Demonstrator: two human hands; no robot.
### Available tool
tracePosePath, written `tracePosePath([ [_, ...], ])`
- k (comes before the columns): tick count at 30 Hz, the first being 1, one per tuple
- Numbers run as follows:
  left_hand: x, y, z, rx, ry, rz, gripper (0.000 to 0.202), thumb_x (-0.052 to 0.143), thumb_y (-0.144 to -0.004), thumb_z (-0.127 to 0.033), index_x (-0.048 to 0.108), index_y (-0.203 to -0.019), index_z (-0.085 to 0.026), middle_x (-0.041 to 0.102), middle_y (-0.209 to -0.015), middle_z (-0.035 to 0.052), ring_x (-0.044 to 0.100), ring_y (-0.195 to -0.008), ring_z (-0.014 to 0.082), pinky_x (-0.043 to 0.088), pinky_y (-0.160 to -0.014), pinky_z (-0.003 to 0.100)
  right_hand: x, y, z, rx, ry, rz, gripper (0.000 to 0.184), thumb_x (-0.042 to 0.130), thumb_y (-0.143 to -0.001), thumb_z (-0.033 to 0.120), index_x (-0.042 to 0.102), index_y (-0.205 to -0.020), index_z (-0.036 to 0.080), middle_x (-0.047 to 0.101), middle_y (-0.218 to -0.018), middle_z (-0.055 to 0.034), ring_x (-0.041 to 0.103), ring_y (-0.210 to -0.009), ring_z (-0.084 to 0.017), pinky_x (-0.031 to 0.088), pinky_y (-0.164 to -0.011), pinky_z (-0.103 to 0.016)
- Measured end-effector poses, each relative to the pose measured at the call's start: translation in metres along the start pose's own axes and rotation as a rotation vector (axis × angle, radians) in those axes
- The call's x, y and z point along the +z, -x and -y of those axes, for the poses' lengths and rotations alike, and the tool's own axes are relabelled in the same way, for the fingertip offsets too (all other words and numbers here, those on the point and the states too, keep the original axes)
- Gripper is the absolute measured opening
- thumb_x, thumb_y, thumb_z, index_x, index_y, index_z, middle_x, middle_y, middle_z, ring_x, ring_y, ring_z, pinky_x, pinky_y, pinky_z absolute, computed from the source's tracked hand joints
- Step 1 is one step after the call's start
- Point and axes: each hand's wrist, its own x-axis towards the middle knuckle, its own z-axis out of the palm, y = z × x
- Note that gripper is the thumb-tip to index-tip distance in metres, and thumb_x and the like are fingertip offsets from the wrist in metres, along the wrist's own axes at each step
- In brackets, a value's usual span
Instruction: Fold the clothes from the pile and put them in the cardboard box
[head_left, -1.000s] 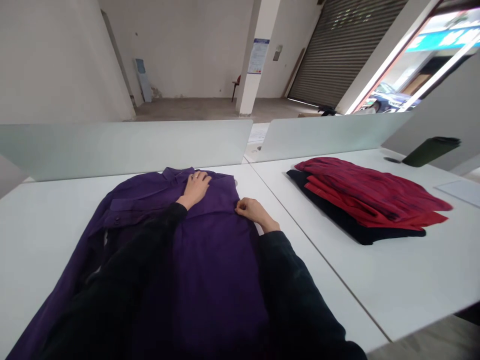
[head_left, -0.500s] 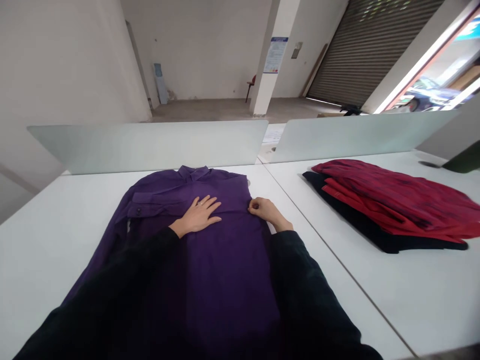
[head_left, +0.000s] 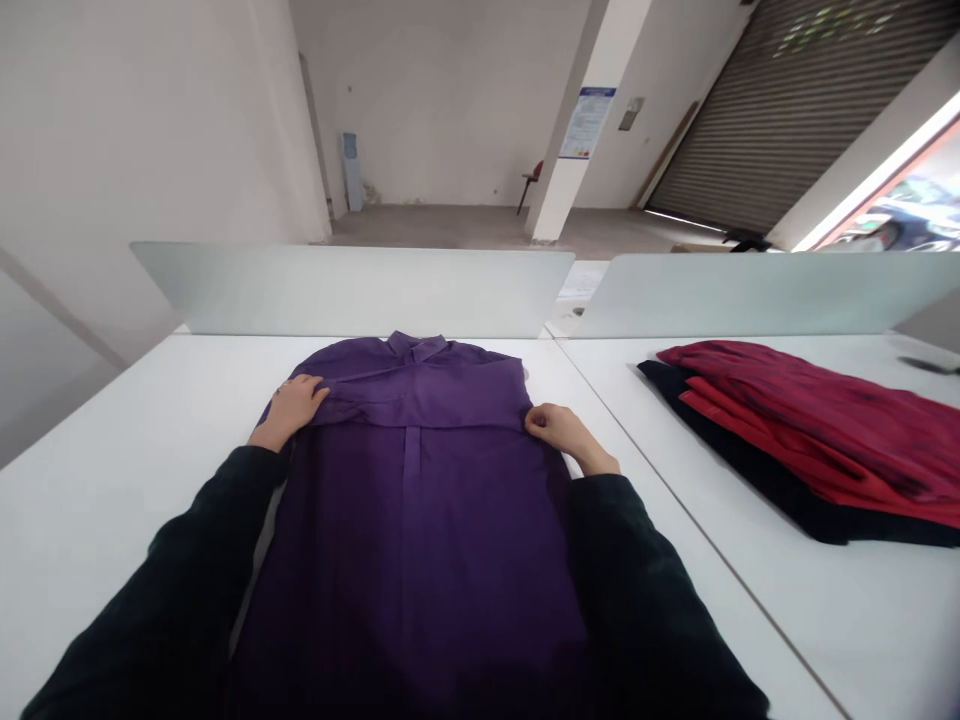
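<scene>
At the right edge of the purple shirt, right hand: thumb and fingertips drawn together, apparently pinching the edge cloth. Left hand is palm down near the opposite edge, fingers close together, thumb inward on the cloth; can't tell whether it grips anything or just presses.

Between the two hands: folded band of cloth, likely a sleeve, laid across the upper chest. Its long axis runs side to side, roughly hand to hand, crosswise to the shirt. I'd say that's the relation that matters: right hand at one end, by the lower corner, left hand at the other. Neither hand is nearer; both touch.

Shirt body lies flat, long axis running away from the wearer. Collar is beyond the fingers; most of the body is on the near side, button strip down the middle. Hem too dark to make out.

Farther out: white table under it all. Garment stack, reds over black, right of the right hand, well apart, past the table seam.
</scene>
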Motion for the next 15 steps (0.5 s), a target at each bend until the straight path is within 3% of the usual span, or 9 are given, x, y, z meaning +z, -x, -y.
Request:
tracePosePath([
  [5,0.01,-0.009,-0.001,-0.095,0.019,0.001,0.049,0.041,-0.093,-0.045,0.053,-0.136,-0.024,0.049,-0.135,0.0151,0.044,-0.124,0.0365,0.039,-0.1,0.053,0.001,0.001,0.0,-0.004,0.052,0.0,0.013,0.056,-0.075,0.016,0.068,-0.073,0.02,0.071,-0.08,-0.0035,0.063,-0.075,-0.017,0.043,-0.067,-0.023],
  [11,0.005,-0.038,-0.004,-0.046,0.061,0.057,0.024,0.051,-0.088,-0.036,0.068,-0.101,-0.025,0.057,-0.129,0.0085,0.041,-0.127,0.0318,0.035,-0.104,0.049,0.006,0.001,-0.006,0.004,0.055,-0.009,0.014,0.054,-0.076,0.017,0.068,-0.075,0.02,0.071,-0.08,-0.0031,0.064,-0.073,-0.016,0.044,-0.067,-0.023],
  [15,0.005,-0.047,-0.001,-0.023,0.099,0.049,0.026,0.043,-0.093,-0.034,0.065,-0.097,-0.023,0.066,-0.113,0.0078,0.052,-0.117,0.0287,0.036,-0.1,0.049,0.007,0.0,-0.008,0.008,0.056,-0.013,0.013,0.055,-0.075,0.017,0.067,-0.074,0.02,0.071,-0.079,-0.0028,0.063,-0.072,-0.016,0.044,-0.067,-0.023],
])
